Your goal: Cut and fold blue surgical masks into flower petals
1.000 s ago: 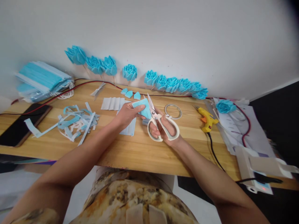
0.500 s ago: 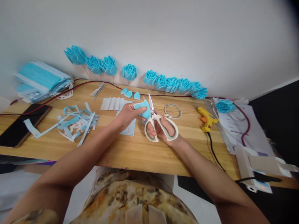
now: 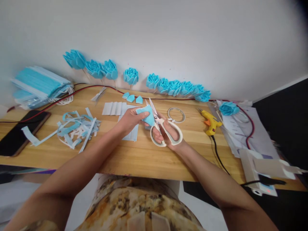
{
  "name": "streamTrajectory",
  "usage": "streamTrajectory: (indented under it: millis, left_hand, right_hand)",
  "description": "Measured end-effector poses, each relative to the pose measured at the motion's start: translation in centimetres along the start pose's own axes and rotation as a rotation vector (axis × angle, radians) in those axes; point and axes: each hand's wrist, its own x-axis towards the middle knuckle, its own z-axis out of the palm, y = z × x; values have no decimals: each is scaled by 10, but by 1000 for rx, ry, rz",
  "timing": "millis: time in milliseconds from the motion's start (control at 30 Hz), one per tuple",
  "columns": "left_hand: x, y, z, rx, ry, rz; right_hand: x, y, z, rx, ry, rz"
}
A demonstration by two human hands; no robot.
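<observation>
Over a wooden desk (image 3: pixel 149 163), my left hand (image 3: pixel 132 120) pinches blue fabric (image 3: pixel 150 117) steady for scissors (image 3: pixel 161 121) my right hand (image 3: pixel 171 129) grips.

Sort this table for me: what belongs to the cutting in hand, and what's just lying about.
Belongs to the cutting:
scissors, in the right hand
blue piece, in the left hand
probably the three small blue pieces

Apparently just lying about:
phone
yellow glue gun
papers
</observation>
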Motion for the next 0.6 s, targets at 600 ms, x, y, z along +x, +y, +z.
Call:
streamTrajectory:
  millis: [600]
  left_hand:
    - [1, 3, -2, -29, 70, 10]
  right_hand:
    - [1, -12, -1, -138, -5, -67]
